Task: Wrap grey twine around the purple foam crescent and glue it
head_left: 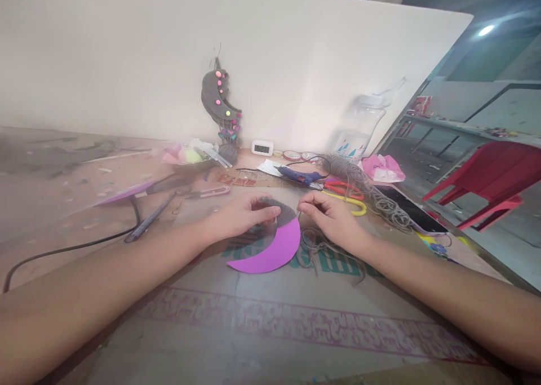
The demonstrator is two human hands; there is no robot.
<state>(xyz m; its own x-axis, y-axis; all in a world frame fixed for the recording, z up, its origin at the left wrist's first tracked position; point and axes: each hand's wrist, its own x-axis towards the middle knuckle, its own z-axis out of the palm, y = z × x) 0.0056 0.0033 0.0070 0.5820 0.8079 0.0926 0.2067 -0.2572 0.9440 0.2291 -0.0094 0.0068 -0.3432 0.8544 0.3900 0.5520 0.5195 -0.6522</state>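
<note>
A purple crescent moon cutout [270, 252] lies tilted over the mat, its upper part wrapped in grey yarn [286, 213]. My left hand [253, 213] grips the wrapped upper end between thumb and fingers. Just right of the crescent, my right hand [327, 216] is closed in a pinch on the grey yarn strand. Loose loops of that yarn [315, 247] trail on the mat below my right hand. Against the wall hangs a finished-looking grey crescent ornament [215, 97] with coloured pompoms.
Behind my hands lie a blue glue gun [300, 176], red-handled scissors [344, 189], a yellow handle [355, 204] and a pink utility knife [207, 193]. A small digital clock [262, 147] stands by the wall. At right are a yarn heap [380, 196], phone [409, 209] and clear jar [359, 125].
</note>
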